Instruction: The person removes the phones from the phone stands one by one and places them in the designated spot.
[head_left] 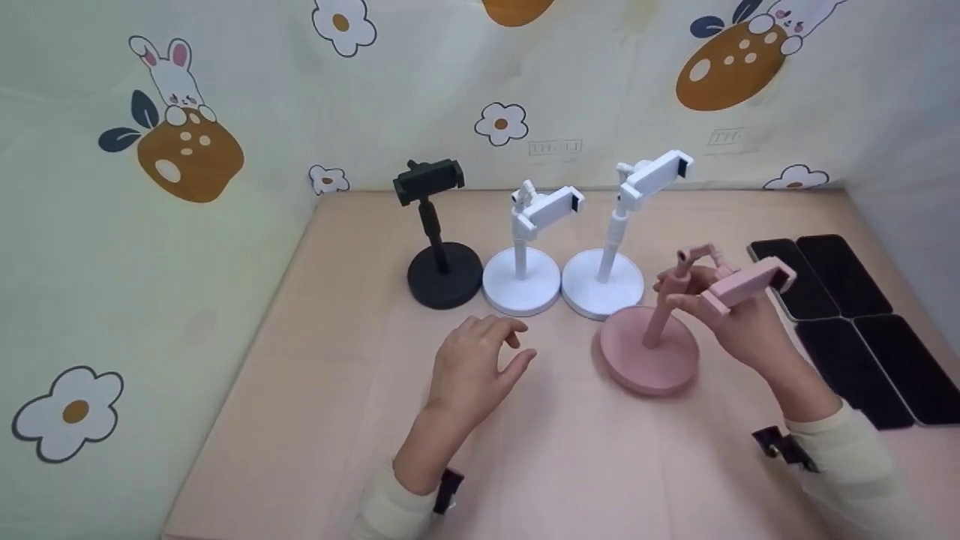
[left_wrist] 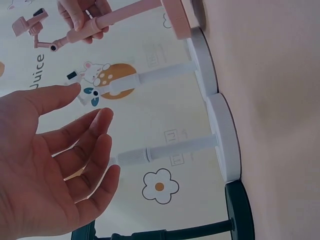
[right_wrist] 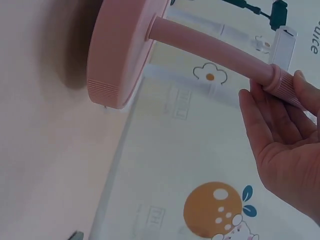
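My right hand (head_left: 739, 326) pinches the collar of a pink phone stand (head_left: 651, 352) between thumb and fingers, below its folding arm and clamp. In the right wrist view the stand's round base (right_wrist: 120, 55) tilts over the table with a shadow beneath it. My left hand (head_left: 472, 367) hovers in front of the other stands, fingers loosely bent and holding nothing; its bare palm (left_wrist: 45, 180) shows in the left wrist view. A black phone stand (head_left: 445, 277), a shorter white phone stand (head_left: 521, 281) and a taller white phone stand (head_left: 602, 285) stand upright in a row.
Several dark phones (head_left: 844, 274) lie flat in a block at the right side of the table (head_left: 337, 375). A patterned backdrop (head_left: 420, 97) with flowers and rabbits rises behind the row and along the left edge.
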